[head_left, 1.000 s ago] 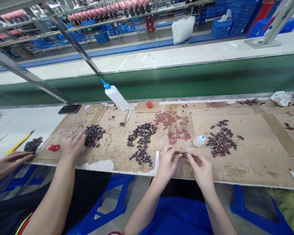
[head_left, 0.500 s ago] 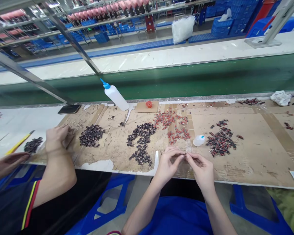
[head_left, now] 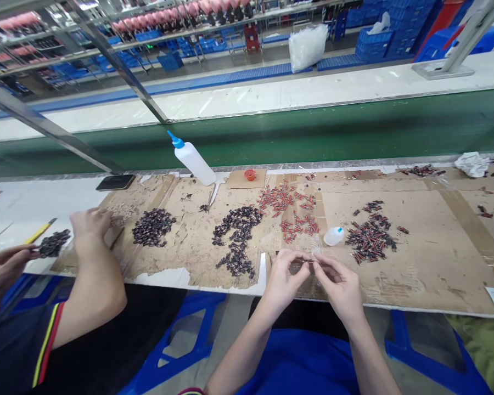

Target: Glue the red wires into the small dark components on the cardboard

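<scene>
Small part (head_left: pixel 312 261) pinched between both hands at the near bench edge, over the cardboard mat (head_left: pixel 415 274). Left hand (head_left: pixel 283 280) and right hand (head_left: pixel 341 285) both closed on it, fingertips meeting. Since a second ago they've barely shifted, so fitting looks ongoing, not finished. Long axis seems left-right; which end leads, too small to tell. Co-worker's hand (head_left: pixel 89 227) pulled back from the dark pile (head_left: pixel 153 226).
</scene>
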### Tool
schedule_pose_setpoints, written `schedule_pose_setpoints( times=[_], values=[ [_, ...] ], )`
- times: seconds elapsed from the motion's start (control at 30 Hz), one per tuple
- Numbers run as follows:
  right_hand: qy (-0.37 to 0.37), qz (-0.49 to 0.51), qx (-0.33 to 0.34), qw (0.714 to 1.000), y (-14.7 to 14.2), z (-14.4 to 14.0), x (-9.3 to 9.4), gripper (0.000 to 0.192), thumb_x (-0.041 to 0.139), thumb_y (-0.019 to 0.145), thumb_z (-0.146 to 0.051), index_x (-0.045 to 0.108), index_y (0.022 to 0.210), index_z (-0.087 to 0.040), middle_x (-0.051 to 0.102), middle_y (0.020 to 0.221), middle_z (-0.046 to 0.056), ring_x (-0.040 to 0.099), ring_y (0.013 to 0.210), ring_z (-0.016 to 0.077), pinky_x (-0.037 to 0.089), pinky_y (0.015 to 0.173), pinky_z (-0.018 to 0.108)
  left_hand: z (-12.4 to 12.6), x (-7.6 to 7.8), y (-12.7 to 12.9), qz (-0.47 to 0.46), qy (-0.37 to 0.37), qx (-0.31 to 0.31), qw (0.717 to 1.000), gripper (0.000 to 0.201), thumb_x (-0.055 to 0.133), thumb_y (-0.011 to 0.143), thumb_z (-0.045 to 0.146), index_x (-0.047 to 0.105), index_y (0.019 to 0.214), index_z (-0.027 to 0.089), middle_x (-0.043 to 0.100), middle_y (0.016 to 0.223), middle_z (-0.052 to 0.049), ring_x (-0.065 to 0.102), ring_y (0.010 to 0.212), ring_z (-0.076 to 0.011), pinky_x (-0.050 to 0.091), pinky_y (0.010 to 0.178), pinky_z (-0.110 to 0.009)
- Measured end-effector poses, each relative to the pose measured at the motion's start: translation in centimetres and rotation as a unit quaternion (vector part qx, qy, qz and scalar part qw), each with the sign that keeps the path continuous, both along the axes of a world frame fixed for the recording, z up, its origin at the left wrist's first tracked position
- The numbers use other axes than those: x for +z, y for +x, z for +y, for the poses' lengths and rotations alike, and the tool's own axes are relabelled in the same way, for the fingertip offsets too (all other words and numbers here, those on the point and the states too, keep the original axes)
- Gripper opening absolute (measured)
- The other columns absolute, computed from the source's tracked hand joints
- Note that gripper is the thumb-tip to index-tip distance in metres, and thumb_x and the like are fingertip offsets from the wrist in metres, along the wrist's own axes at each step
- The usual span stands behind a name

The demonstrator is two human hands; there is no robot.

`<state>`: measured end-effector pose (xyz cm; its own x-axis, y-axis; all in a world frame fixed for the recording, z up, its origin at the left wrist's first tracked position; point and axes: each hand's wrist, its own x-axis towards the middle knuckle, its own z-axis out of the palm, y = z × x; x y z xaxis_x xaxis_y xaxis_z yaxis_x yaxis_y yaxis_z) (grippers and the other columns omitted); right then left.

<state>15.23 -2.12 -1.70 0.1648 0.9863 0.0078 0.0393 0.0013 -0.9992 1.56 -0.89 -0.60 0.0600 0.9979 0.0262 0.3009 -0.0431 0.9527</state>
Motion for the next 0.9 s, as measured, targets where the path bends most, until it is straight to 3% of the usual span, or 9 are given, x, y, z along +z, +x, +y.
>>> schedule_pose_setpoints(
  times=[0.1,0.4,0.47,0.53,0.63,0.77,0.9],
  values=[
    [-0.021,0.017,-0.007,1.0,0.1,0.1,-0.2,0.034,0.076,0.069,-0.044,0.074,0.091,-0.018,0.073,0.077,0.006,0.068,0.065,0.0182,0.06,0.066,0.033,0.0,0.2,0.1,0.026,0.007,-0.002,1.0,0.008,0.064,0.08,0.018,0.07,0.083,0.02,0.071,0.085,-0.005,0.062,0.088,-0.0195,0.051,0.081,-0.032],
    [0.03,-0.049,-0.032,0.998,1.3,-0.3,-0.4,0.022,0.071,0.074,-0.041,0.072,0.076,-0.02,0.07,0.075,0.006,0.066,0.066,0.0181,0.057,0.065,0.031,-0.1,0.2,1.2,0.018,0.027,-0.027,0.999,0.01,0.063,0.082,0.017,0.071,0.088,0.021,0.072,0.091,-0.005,0.063,0.097,-0.0204,0.048,0.09,-0.035],
    [0.048,-0.072,-0.066,0.994,2.8,-0.4,-0.2,0.02,0.07,0.075,-0.04,0.07,0.074,-0.02,0.07,0.075,0.006,0.067,0.069,0.0195,0.057,0.067,0.033,0.4,0.5,0.2,0.039,0.041,-0.037,0.998,0.017,0.065,0.083,0.019,0.07,0.099,0.023,0.073,0.098,-0.004,0.062,0.103,-0.0209,0.043,0.098,-0.038],
    [0.067,-0.103,-0.147,0.981,4.6,-0.1,0.0,0.019,0.068,0.077,-0.038,0.069,0.076,-0.019,0.07,0.076,0.006,0.067,0.07,0.0206,0.056,0.071,0.037,1.0,0.9,-1.6,0.089,0.057,-0.023,0.994,0.031,0.066,0.083,0.018,0.066,0.113,0.027,0.073,0.106,-0.004,0.061,0.11,-0.0217,0.036,0.104,-0.043],
    [0.115,-0.211,-0.239,0.941,6.7,0.9,0.2,0.022,0.065,0.079,-0.039,0.07,0.086,-0.019,0.071,0.091,0.01,0.066,0.083,0.024,0.055,0.077,0.042,2.0,0.8,-4.3,0.208,0.078,0.009,0.975,0.028,0.061,0.085,0.012,0.069,0.105,0.03,0.073,0.111,-0.002,0.057,0.115,-0.0236,0.027,0.106,-0.048],
    [0.184,-0.386,-0.19,0.884,6.7,2.8,-0.4,0.04,0.069,0.076,-0.048,0.068,0.104,-0.02,0.067,0.107,0.013,0.056,0.108,0.0315,0.041,0.098,0.054,2.4,-0.4,-5.2,0.299,0.073,-0.02,0.951,0.023,0.06,0.086,0.01,0.073,0.09,0.029,0.074,0.097,-0.002,0.058,0.103,-0.0233,0.029,0.098,-0.047],
    [0.168,-0.43,-0.125,0.878,4.8,4.4,-1.6,0.045,0.066,0.076,-0.056,0.065,0.105,-0.021,0.062,0.116,0.015,0.038,0.123,0.0358,0.037,0.101,0.055,2.2,-1.7,-4.8,0.322,0.079,-0.009,0.943,0.027,0.056,0.087,0.01,0.074,0.085,0.03,0.073,0.088,-0.003,0.055,0.098,-0.0231,0.027,0.096,-0.047]
  ],
)
